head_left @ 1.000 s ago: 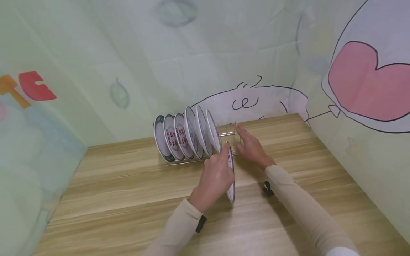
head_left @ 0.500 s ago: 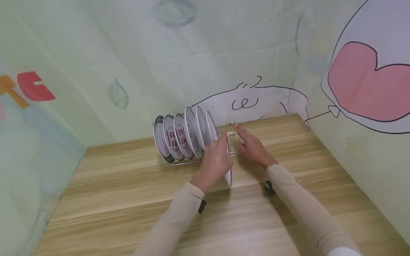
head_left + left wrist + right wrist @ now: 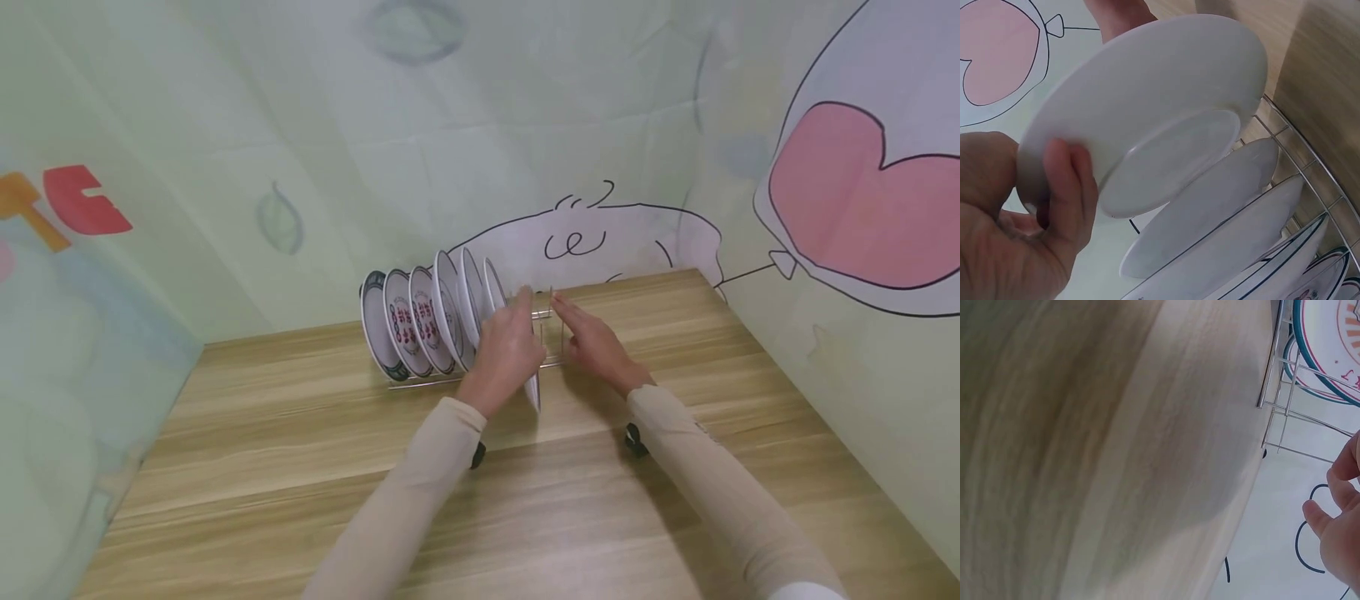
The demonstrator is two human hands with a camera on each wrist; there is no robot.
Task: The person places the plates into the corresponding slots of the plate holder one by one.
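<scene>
My left hand [image 3: 504, 354] holds a white plate [image 3: 1166, 81] by its rim, thumb on one side and fingers on the other. In the left wrist view the plate's plain underside faces the camera. It stands nearly upright over the wire dish rack [image 3: 427, 382], beside the last of several racked plates [image 3: 467, 300]; whether its lower edge touches the rack is hidden. At the rack's right end, my right hand [image 3: 600, 348] touches the upright wires with extended fingers. Only part of that right hand [image 3: 1341, 537] shows in its wrist view.
The rack stands at the back of a wood-grain table [image 3: 300, 467], close to a printed cloth wall [image 3: 360, 167]. Another cloth wall with a balloon drawing [image 3: 855, 200] rises on the right.
My left hand has moved the plate away from me, deeper over the rack and closer to the other plates. My right hand stays at the rack's end.
</scene>
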